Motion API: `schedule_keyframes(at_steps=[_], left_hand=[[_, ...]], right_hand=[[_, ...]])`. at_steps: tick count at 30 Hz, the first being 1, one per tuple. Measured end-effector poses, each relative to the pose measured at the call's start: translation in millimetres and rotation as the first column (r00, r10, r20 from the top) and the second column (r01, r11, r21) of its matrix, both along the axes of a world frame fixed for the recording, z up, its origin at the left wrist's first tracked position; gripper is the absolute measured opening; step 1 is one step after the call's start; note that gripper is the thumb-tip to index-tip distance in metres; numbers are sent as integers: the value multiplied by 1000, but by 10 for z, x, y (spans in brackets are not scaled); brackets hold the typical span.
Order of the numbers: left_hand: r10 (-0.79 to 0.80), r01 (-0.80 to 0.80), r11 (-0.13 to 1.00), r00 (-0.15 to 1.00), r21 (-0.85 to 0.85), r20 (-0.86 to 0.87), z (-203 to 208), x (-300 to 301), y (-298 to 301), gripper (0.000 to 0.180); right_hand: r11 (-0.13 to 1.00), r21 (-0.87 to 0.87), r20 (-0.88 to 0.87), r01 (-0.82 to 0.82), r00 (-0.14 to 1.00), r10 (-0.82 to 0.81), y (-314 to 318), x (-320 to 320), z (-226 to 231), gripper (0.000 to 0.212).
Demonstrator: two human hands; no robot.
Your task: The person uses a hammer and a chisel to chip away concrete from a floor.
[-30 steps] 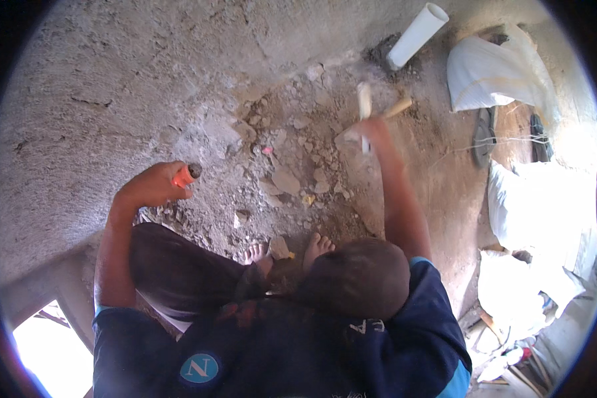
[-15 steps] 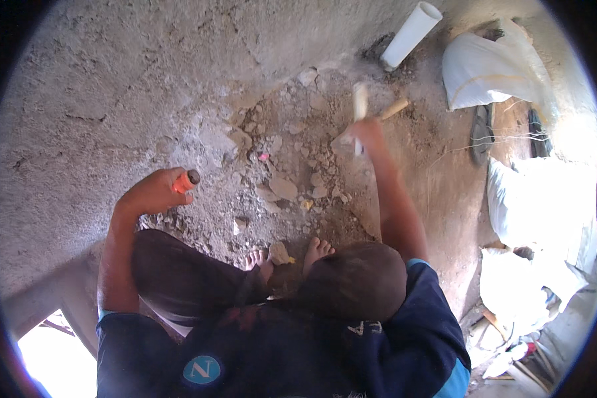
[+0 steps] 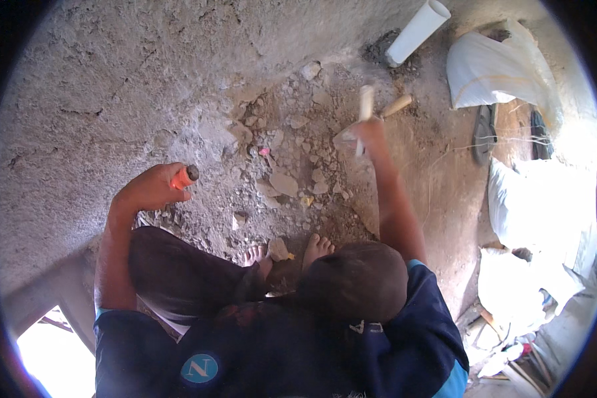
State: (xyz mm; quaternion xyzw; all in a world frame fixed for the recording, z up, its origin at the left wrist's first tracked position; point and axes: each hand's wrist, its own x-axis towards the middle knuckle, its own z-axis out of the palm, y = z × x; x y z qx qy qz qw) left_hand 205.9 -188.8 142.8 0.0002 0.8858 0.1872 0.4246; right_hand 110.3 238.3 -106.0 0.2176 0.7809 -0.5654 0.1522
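Note:
My left hand (image 3: 154, 188) is closed round an orange-handled tool (image 3: 181, 178) with a dark round end pointing up to the right. The rest of that tool is hidden, so its kind does not show. Over the rubble, the fingers of my right hand (image 3: 370, 131) are closed on a pale-handled tool (image 3: 366, 101) with a narrow light part below the fingers. A trowel (image 3: 397, 105) with a wooden handle lies across the same spot, its blade to the left of the hand. Whether the fingers also grip the trowel, I cannot tell.
Broken rubble (image 3: 284, 184) covers the ground before my bare feet (image 3: 320, 249). A rough wall (image 3: 113, 99) rises on the left. A white pipe (image 3: 418, 33) stands at the far right; white sacks (image 3: 497, 69), a dark sandal (image 3: 483, 136) and thin wire lie along the right.
The pale-handled tool was smeared by motion before and is sharper now, tilted slightly right. My left hand stays closed and has moved a little left and up.

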Motion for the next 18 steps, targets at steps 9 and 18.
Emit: schedule_keyframes(at_steps=[9,18], left_hand=[[55,-54,998,997,12,-46,12,-9,-95,35],[-4,5,1000,1000,17,-22,-36,-14,-46,39]], right_hand=[[821,448,-81,-353,899,430,-532,-38,-6,16],[962,-203,-76,180,977,-199,-25,-426,116,28]])
